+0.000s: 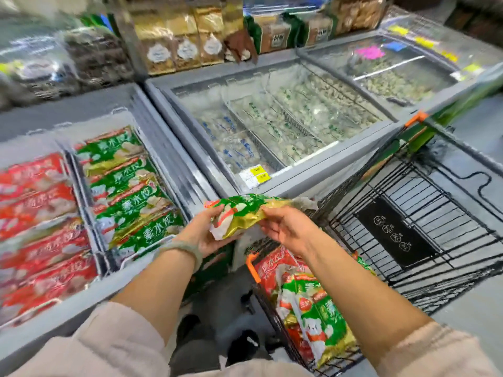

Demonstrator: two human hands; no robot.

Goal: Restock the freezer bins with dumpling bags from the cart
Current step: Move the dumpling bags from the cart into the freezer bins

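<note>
Both my hands hold one green dumpling bag (246, 212) in the air between the left freezer and the cart. My left hand (202, 231) grips its near left end from below; my right hand (285, 227) pinches its right edge. The open left freezer (174, 164) holds a bin of green dumpling bags (130, 186) stacked in a row and, left of it, a bin of red dumpling bags (40, 221). Below my right arm, the black wire cart (408, 213) holds more green bags (318, 322) and red bags (275, 268).
A second open freezer (272, 123) with clear bags of frozen dumplings in wire baskets stands behind the cart, and a glass-lidded one (394, 66) farther right. Shelves of packaged goods (177, 42) line the back. The cart's folded child seat (394, 235) is on the right.
</note>
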